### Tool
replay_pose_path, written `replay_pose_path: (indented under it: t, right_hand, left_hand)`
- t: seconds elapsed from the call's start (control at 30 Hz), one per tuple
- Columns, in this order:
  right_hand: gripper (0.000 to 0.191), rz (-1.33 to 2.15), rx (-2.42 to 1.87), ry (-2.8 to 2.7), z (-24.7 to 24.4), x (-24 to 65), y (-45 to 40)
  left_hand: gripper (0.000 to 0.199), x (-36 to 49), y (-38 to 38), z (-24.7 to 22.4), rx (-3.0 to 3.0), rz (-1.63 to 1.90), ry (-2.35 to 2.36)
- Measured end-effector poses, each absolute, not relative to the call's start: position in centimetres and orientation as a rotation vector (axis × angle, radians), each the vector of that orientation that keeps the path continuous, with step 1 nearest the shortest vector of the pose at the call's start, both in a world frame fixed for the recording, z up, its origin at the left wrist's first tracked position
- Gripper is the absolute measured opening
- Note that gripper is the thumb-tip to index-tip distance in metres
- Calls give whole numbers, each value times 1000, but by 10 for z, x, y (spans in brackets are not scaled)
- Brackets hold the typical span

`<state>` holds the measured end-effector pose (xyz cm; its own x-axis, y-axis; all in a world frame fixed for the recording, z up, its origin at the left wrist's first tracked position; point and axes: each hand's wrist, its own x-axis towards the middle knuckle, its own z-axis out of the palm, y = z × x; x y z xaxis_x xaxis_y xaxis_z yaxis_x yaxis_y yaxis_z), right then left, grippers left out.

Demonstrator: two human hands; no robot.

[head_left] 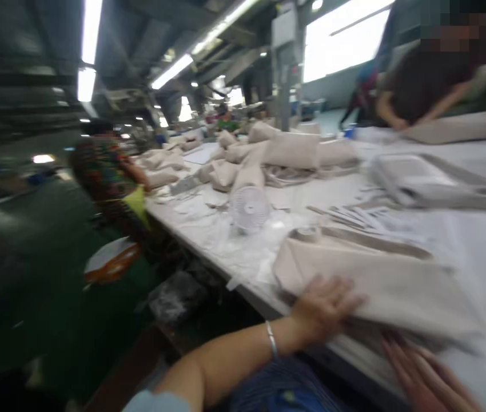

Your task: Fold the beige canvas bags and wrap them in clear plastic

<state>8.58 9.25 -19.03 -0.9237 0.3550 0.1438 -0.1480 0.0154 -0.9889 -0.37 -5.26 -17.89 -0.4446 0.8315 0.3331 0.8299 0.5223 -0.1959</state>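
Observation:
A folded piece of beige fabric (380, 280), possibly a sewn cover, lies in front of me on the worktable. Its top edge gapes, showing a darker inner strip. My left hand (326, 308), with a silver bangle at the wrist, rests on the left part of the fabric, fingers spread over the surface. Near the table's front edge, my right hand (423, 369) has its fingers stretched out against the lower edge of the fabric, with the tips partly hidden. Motion blur softens both hands.
A small white fan (249, 209) stands beyond the fabric on the table (200, 226). Several beige bundles (292, 150) are heaped behind it. Fabric strips (363, 217) and a packed grey-beige item (431, 180) lie to the right. Other people work at the far right and left.

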Motion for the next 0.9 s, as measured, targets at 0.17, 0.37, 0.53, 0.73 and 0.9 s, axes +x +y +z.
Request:
replay_pose_path:
  t: [0.17, 0.37, 0.53, 0.73, 0.9]
  right_hand:
    - [27, 1951, -371, -1988, -161, 133, 114]
    - [31, 496, -325, -2558, -163, 164, 199]
    - [48, -37, -343, -2820, -178, 161, 242]
    - [28, 51, -528, -2909, -194, 126, 246]
    - [20, 102, -509, -2874, -178, 115, 256]
  left_hand:
    - [60, -29, -48, -188, -1311, -330, -2348]
    - [70, -38, -53, -174, -1263, -468, -2233]
    - [69, -38, -49, -173, -1217, -514, -2244]
    - [69, -39, -50, -172, -1186, -556, -2257]
    - [67, -40, -51, -167, -1184, -587, -2262]
